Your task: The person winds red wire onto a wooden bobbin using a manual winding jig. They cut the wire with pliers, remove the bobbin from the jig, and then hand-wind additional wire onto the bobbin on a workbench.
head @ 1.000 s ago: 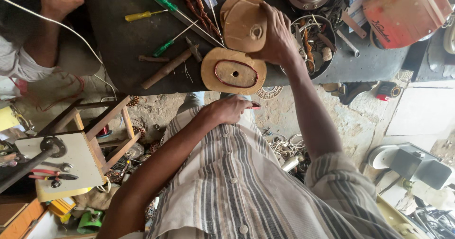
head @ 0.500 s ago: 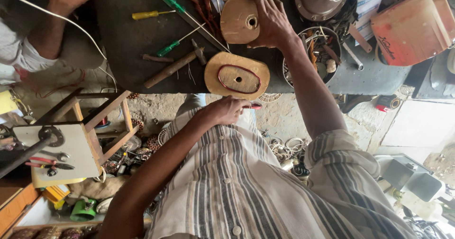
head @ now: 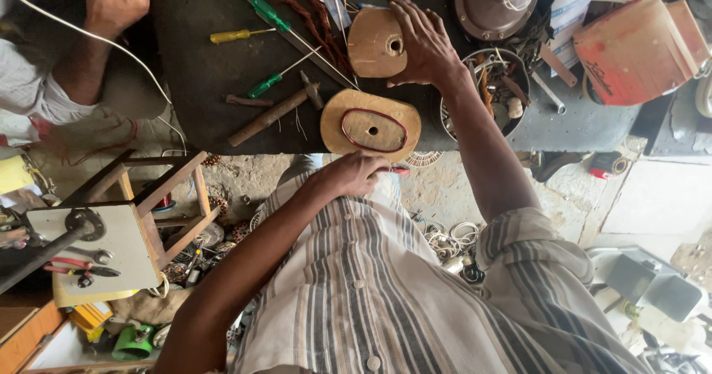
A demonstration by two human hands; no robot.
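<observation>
So compared to half a second back, the right hand [head: 424, 44] has barely shifted, fingers spread flat on the wooden former [head: 377, 42] at upper centre. The oval former [head: 370, 125] lies below it, long axis left-right, hole facing up. Left hand [head: 358, 174] is curled at the bench [head: 193, 84] edge, pinching something red.

two flat wooden ovals lie on the dark worktop [head: 193, 84]. the far wooden oval [head: 374, 41] is plain, with a small round hole near its right edge. the near wooden oval [head: 370, 125] sits at the worktop's edge, with a red loop around a raised centre piece with a small hole.
</observation>
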